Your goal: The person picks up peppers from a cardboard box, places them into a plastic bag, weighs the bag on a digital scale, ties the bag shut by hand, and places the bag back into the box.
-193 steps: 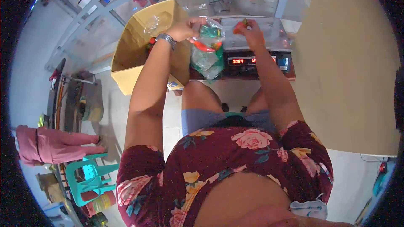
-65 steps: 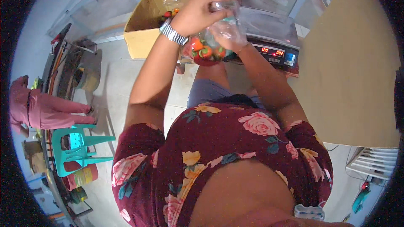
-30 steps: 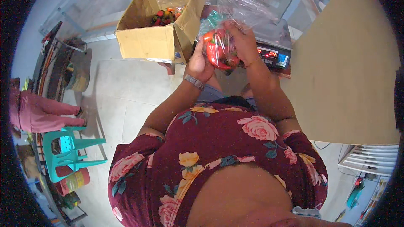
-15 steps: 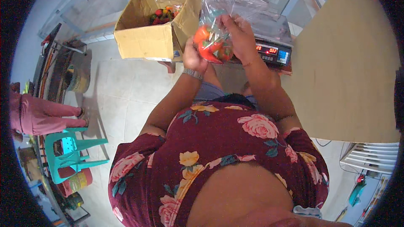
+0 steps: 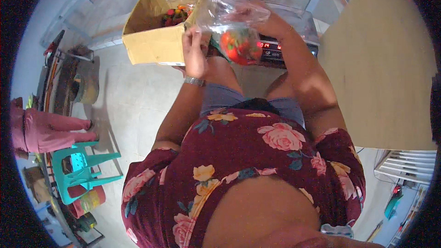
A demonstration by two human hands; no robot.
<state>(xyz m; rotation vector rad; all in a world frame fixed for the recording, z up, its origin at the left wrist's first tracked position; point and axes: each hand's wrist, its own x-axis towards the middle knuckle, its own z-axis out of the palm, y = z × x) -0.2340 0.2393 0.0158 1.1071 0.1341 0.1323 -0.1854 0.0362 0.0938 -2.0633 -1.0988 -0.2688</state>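
A clear plastic bag with red and orange peppers in its bottom hangs in front of the scale. My right hand is closed on the upper part of the bag, its fingers partly behind the film. At the bag's left edge, beside the box, my left hand pinches the plastic, fingers pointing up. A cardboard box stands open just left of the bag. More red and orange peppers lie inside it, along with clear plastic.
A digital scale with a lit red display sits behind my right forearm. To the right is a large tan board. A teal plastic chair stands at left, near a person in pink trousers. Glass panes in a frame are at the back.
My left hand has moved left, from under the peppers to the bag's edge. My right hand has gone up, and the peppers now hang below it, a little farther right.
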